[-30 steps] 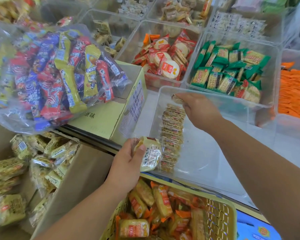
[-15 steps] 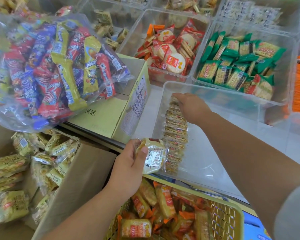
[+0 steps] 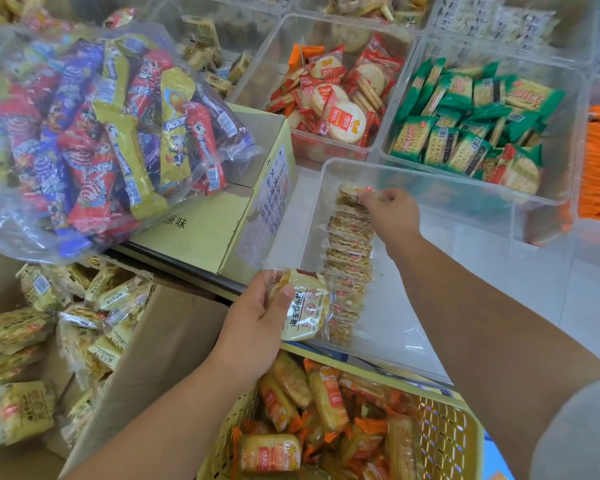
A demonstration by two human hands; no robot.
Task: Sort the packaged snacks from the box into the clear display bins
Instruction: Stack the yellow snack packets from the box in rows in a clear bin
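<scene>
The near clear bin stands open on top, its floor bare right of the row of packs along its left wall. The right hand pinches the row's far end, and its forearm slants across the bin (the middle is covered from above). The left hand holds a pack at the near left corner. A closed carton with a bulging bag of bars on it stands just left, a narrow strip of surface between. The green-packet bin stands just behind; a yellow basket lies below the near edge.
</scene>
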